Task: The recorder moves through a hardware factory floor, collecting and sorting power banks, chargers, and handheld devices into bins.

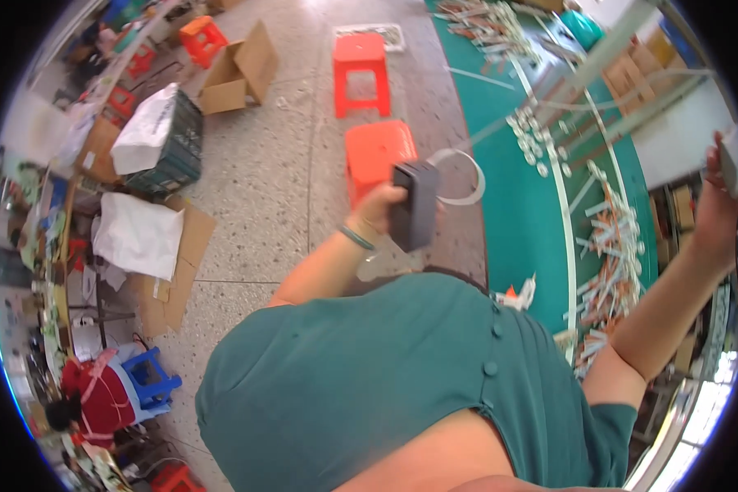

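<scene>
Left hand point(379, 207) clamps a grey block point(414, 205); right hand point(717, 193), at three o'clock, grips a card point(733, 160). The block's loose strap point(459, 176) may snag.

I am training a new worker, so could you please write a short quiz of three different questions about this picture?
1. True or false: the left hand holds a dark grey rectangular block.
2. What colour are the two stools on the floor ahead of the person? A) blue B) orange-red C) white
3. Fill in: the right hand is raised at the picture's right edge, above the ____ table.

Key: 1 true; 2 B; 3 green.
</scene>
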{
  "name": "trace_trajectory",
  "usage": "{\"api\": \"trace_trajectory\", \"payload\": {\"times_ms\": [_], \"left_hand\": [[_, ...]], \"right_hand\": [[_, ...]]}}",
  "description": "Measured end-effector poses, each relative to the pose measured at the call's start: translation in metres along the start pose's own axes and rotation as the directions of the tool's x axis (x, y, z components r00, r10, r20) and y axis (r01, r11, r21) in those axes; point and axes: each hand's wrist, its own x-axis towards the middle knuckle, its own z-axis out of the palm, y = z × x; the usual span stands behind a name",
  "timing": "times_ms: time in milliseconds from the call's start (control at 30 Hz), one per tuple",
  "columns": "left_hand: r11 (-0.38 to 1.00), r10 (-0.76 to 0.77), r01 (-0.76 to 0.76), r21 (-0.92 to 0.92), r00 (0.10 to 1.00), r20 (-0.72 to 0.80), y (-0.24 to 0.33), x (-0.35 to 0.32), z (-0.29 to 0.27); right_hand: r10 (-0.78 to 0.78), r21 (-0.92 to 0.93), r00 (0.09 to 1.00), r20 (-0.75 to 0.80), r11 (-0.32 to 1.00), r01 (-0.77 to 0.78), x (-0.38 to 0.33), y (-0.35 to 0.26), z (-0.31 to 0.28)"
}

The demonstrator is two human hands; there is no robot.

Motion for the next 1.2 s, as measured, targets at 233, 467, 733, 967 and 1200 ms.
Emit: {"api": "trace_trajectory", "payload": {"times_ms": [233, 467, 733, 967, 1200], "left_hand": [[0.961, 0.049, -0.029, 0.275, 0.997, -0.067, 0.034, -0.013, -0.015], [0.878, 0.034, -0.023, 0.479, 0.999, -0.016, -0.003, 0.012, 0.041], [0.911, 0.046, -0.077, 0.404, 0.995, 0.086, -0.013, 0.034, 0.065], [0.888, -0.104, 0.007, 0.46, 0.977, 0.186, -0.014, 0.074, 0.07], [0.899, -0.266, 0.085, 0.43, 0.886, 0.381, -0.032, 0.105, 0.113]], "right_hand": [[0.195, -0.341, 0.875, -0.443, 0.866, -0.365, -0.154, 0.026, -0.039], [0.15, -0.251, 0.559, -0.815, 0.779, -0.574, -0.299, 0.019, -0.03], [-0.004, -0.129, 0.22, -0.975, 0.82, -0.558, -0.451, -0.007, 0.015], [-0.195, -0.193, 0.038, -0.98, 0.894, -0.405, -0.525, -0.033, 0.084], [-0.346, -0.384, 0.206, -0.915, 0.905, -0.183, -0.53, -0.032, 0.155]]}}
